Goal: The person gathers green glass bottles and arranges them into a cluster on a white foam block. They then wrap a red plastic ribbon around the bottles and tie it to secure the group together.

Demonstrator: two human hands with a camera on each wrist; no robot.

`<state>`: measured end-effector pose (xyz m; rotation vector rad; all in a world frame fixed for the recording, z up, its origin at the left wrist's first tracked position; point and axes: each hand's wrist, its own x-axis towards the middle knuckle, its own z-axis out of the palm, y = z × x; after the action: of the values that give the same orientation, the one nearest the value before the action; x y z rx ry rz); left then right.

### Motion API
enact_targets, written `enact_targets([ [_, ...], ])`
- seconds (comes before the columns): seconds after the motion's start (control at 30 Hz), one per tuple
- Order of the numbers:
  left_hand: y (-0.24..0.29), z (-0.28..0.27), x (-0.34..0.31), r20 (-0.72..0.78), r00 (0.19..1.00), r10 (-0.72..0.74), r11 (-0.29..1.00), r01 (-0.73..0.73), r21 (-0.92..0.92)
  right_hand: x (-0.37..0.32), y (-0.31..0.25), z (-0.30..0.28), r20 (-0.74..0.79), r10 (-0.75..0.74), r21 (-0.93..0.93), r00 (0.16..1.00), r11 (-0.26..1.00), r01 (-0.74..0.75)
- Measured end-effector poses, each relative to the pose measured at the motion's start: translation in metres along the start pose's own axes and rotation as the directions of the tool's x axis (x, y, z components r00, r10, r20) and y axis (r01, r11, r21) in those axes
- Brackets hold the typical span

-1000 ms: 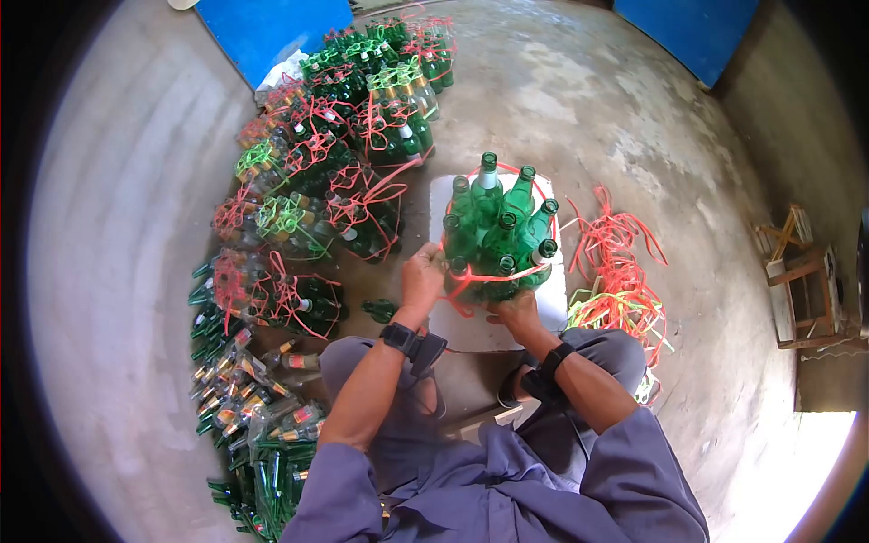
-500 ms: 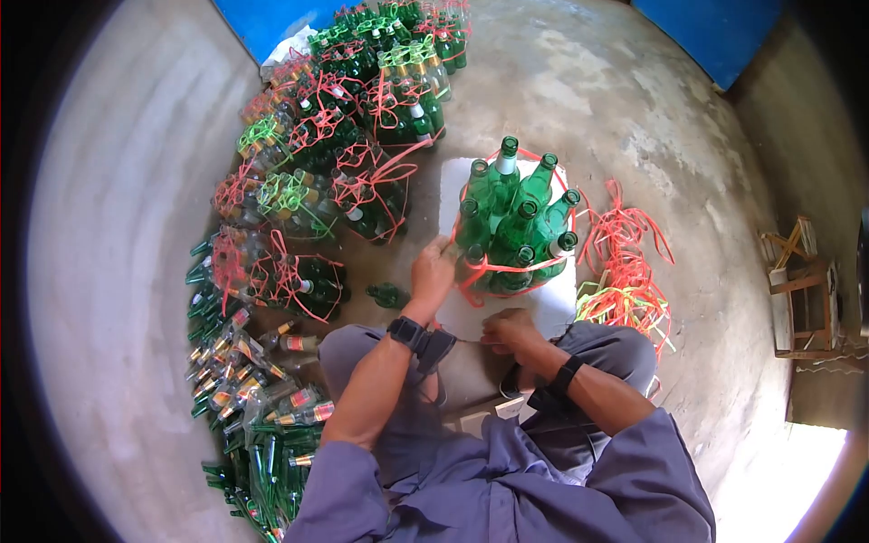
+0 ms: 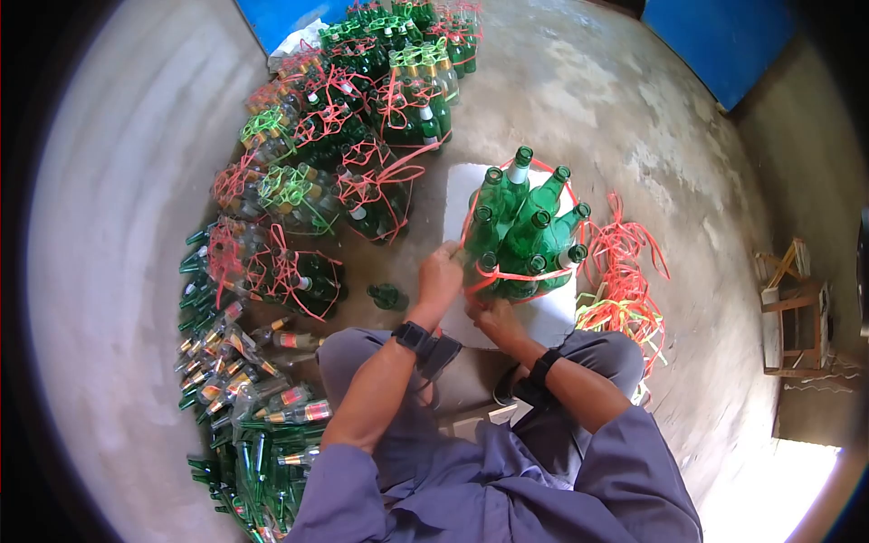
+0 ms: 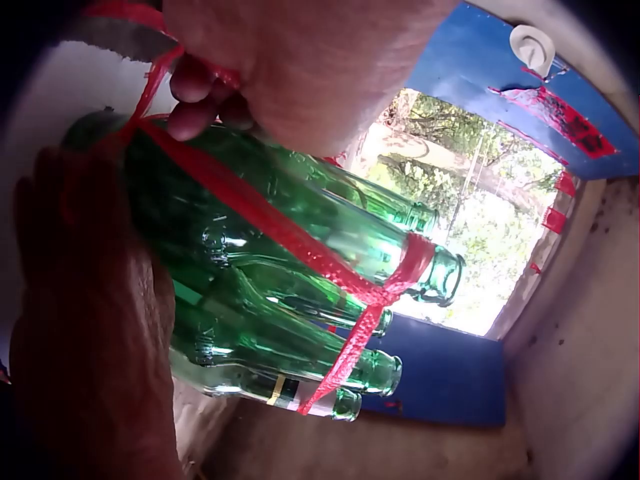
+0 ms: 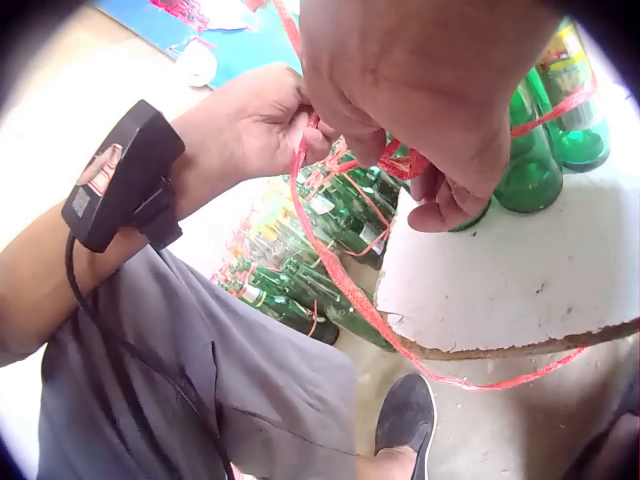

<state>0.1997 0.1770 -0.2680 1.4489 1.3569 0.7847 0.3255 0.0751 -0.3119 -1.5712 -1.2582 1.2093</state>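
Note:
Several green glass bottles point(image 3: 527, 237) stand upright in a cluster on a white board point(image 3: 457, 195). A red plastic strap point(image 3: 516, 275) runs around them; in the left wrist view the strap point(image 4: 245, 200) slants across the glass to a bottle's neck. At the cluster's near left side, my left hand point(image 3: 441, 276) pinches a length of the strap, seen between thumb and finger in the right wrist view. Close beside it, my right hand point(image 3: 498, 323) has its fingers curled on the red strap low at the bottles' near side. A loose strap end point(image 5: 345, 285) hangs past the board's edge.
Strapped bundles of bottles point(image 3: 299, 195) line the left side, with loose bottles point(image 3: 249, 389) piled nearer me. One green bottle point(image 3: 387, 296) lies on the floor left of the board. Red and green straps point(image 3: 623, 271) heap at the right. A wooden stool point(image 3: 797, 317) is farther right.
My right hand drew back from the bottles toward my lap, then came up again to the strap at their near side. The left hand keeps hold of the strap.

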Motion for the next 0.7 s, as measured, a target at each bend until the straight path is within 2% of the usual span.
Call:
enact_targets([
  [0.07,-0.001,0.000,0.000,-0.005,0.996,0.085,0.996,-0.085,0.015,-0.004,-0.002,-0.001,0.048,0.106,-0.130,0.993,0.987,-0.099],
  [0.1,0.004,-0.001,-0.002,-0.014,0.995,0.094,0.996,-0.094,0.005,-0.004,0.002,0.003,0.047,0.096,-0.142,0.994,0.986,-0.088],
  [0.13,0.010,-0.003,-0.005,-0.003,0.999,0.048,0.998,-0.048,-0.034,-0.003,0.008,0.011,-0.038,-0.145,-0.184,0.989,0.973,0.136],
  [0.17,0.016,-0.005,-0.008,0.010,1.000,0.002,0.997,-0.001,-0.075,-0.001,0.014,0.014,-0.106,-0.382,-0.242,0.918,0.905,0.348],
  [0.2,0.017,-0.005,-0.010,-0.003,1.000,0.010,0.996,-0.011,-0.088,-0.001,0.009,0.009,-0.095,-0.395,-0.254,0.914,0.897,0.361],
  [0.23,0.016,-0.006,-0.011,0.004,1.000,-0.009,0.995,0.009,-0.098,-0.004,-0.001,0.002,0.130,-0.159,-0.316,0.979,0.929,0.193],
  [0.27,0.015,-0.007,-0.012,0.014,0.999,-0.030,0.994,0.031,-0.108,-0.009,-0.011,-0.002,0.322,0.112,-0.414,0.940,0.910,0.033],
  [0.3,0.013,-0.008,-0.012,0.004,1.000,-0.028,0.992,0.029,-0.119,-0.017,-0.020,-0.005,0.328,0.111,-0.425,0.938,0.904,0.042],
  [0.37,0.008,-0.009,-0.014,0.026,0.997,-0.076,0.992,0.078,-0.096,-0.035,-0.035,-0.009,0.429,0.052,-0.493,0.902,0.850,0.185],
  [0.4,0.006,-0.008,-0.015,0.021,0.997,-0.076,0.991,0.077,-0.110,-0.041,-0.036,-0.010,0.432,0.057,-0.504,0.900,0.843,0.189],
  [0.47,0.004,-0.008,-0.017,0.048,0.997,-0.065,0.982,0.073,-0.177,-0.050,-0.038,-0.013,0.376,0.031,-0.436,0.926,0.888,0.147],
  [0.5,0.005,-0.008,-0.018,0.043,0.997,-0.064,0.980,0.071,-0.189,-0.053,-0.052,-0.017,0.380,0.033,-0.446,0.925,0.882,0.152],
  [0.57,0.006,-0.009,-0.020,0.060,0.989,-0.138,0.954,0.149,-0.261,-0.064,-0.097,-0.026,0.406,0.090,-0.327,0.909,0.944,0.053],
  [0.67,-0.001,-0.008,-0.019,0.060,0.993,-0.104,0.958,0.116,-0.264,-0.061,-0.140,-0.049,0.414,0.056,-0.321,0.909,0.943,0.088],
  [0.7,-0.003,-0.008,-0.016,0.079,0.987,-0.136,0.964,0.151,-0.219,-0.054,-0.158,-0.061,0.409,0.167,-0.243,0.897,0.967,-0.069],
])
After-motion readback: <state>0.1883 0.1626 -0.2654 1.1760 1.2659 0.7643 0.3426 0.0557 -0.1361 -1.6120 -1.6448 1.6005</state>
